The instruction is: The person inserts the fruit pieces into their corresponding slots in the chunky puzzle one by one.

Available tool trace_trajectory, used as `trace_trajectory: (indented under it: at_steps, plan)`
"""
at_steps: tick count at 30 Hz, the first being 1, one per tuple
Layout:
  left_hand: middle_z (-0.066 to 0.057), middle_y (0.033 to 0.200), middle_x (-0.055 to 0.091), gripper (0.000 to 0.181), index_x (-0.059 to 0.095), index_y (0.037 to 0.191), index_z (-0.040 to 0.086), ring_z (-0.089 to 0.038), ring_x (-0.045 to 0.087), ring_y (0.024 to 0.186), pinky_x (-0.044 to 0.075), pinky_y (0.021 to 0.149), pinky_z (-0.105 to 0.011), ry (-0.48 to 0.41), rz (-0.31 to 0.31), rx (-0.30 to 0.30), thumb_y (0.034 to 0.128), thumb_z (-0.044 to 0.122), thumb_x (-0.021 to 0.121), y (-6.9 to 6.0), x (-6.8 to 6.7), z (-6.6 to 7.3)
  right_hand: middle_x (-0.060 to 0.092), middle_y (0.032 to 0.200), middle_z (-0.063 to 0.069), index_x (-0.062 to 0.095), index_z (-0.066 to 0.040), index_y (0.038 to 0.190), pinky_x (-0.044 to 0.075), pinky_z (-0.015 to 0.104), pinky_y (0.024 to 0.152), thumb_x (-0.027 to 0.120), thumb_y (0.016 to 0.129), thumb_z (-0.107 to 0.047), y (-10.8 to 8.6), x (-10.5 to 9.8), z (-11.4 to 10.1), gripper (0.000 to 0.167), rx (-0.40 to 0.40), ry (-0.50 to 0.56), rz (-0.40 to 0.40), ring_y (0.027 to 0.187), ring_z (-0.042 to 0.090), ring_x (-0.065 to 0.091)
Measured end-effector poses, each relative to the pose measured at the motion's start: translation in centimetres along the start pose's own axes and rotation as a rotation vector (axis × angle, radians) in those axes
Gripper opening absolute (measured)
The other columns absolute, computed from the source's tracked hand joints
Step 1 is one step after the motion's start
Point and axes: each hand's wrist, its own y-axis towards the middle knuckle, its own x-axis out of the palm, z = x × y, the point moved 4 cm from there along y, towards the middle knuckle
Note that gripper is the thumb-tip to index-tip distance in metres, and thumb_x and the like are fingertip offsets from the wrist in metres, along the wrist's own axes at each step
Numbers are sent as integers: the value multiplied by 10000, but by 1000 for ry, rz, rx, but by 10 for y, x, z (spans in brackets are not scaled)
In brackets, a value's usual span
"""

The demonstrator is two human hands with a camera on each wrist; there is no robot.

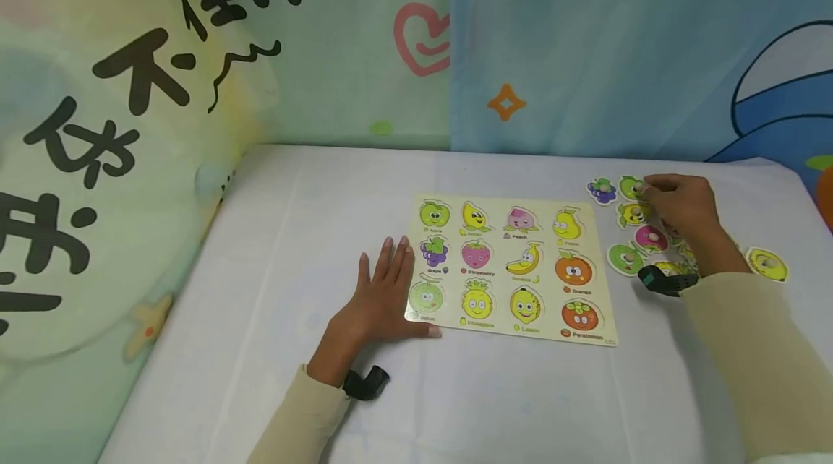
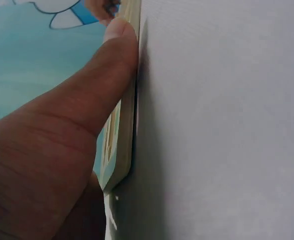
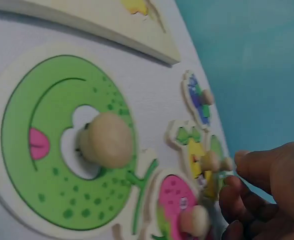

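Observation:
A wooden fruit puzzle board [image 1: 497, 280] lies flat on the table, its recesses printed with smiling fruits. My left hand [image 1: 384, 298] rests at its left end with fingers straight and spread; the left wrist view shows the thumb [image 2: 112, 65] along the board's front edge. Beyond the board's right side, my right hand [image 1: 683, 207] has thumb and fingertips at a green apple puzzle piece [image 1: 630, 187]. In the right wrist view, they pinch at its small knob [image 3: 227, 164]. The hand hides some pieces below it.
Loose knobbed pieces lie right of the board: grape [image 1: 601, 191], a yellow fruit [image 1: 633, 215], a pink one [image 1: 651, 238], a green melon [image 1: 625, 259] and several more partly under the right arm. A lemon piece [image 1: 768, 264] lies farther right. A printed cloth [image 1: 586, 52] hangs behind the table.

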Motion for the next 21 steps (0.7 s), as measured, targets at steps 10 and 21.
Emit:
trace_trajectory:
  at_steps: [10, 21]
  plan:
    - [-70, 1615, -135, 1212, 23, 1561, 57, -277, -189, 1448, -82, 1091, -617, -46, -44, 12, 752, 691, 665, -1, -1, 1, 457, 1309, 301, 446, 45, 1414, 420, 507, 833, 456, 997, -443, 5, 8, -4, 642, -43, -100, -21, 1058, 403, 458]
    - [-30, 1609, -172, 1225, -14, 1561, 82, -227, -182, 1453, -90, 1093, -606, -34, -57, 11, 750, 732, 635, 0, 3, -4, 512, 1170, 299, 577, 97, 1189, 390, 550, 817, 504, 971, -258, 0, 7, -23, 422, -67, -203, 69, 1057, 429, 428]
